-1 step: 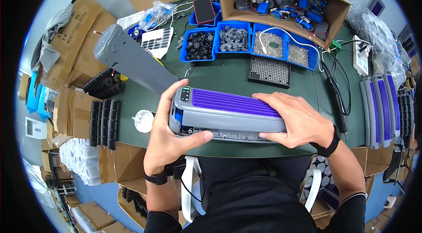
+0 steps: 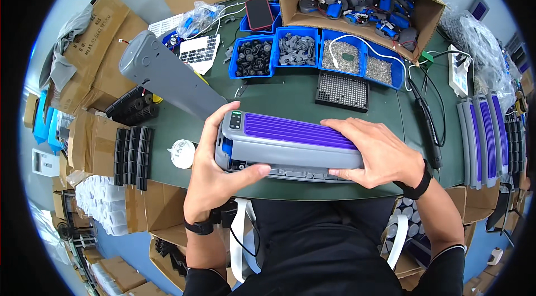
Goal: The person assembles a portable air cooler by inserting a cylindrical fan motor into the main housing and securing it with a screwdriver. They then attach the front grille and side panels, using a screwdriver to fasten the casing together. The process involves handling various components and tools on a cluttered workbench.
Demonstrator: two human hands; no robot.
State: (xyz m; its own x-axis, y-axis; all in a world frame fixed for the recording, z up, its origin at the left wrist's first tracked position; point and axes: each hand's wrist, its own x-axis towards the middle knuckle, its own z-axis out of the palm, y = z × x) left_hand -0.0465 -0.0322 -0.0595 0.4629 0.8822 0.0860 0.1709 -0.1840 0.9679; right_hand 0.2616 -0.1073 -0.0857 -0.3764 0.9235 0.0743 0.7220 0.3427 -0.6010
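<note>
A long grey-and-purple fan housing [image 2: 290, 148] lies crosswise at the near edge of the green table, in front of me. Its top carries purple ribs, and a small button panel with green lights sits at its left end. Along the near side runs a gap where grey and blue inner parts show. My left hand [image 2: 220, 170] is wrapped round the left end, its thumb on the near side. My right hand [image 2: 379, 153] grips the right end from above, fingers on the purple ribs and thumb at the lower seam. Beyond my left hand a grey tube-shaped housing [image 2: 170, 75] lies slanted.
Blue bins [image 2: 252, 57] of small parts line the back, below a cardboard box [image 2: 357, 25] of blue-wrapped parts. A black screw tray [image 2: 341, 91] stands before them. An electric screwdriver [image 2: 427, 123] and purple-grey panels [image 2: 484, 139] are at right; black fan rollers [image 2: 133, 156] and a white cup [image 2: 182, 154] at left.
</note>
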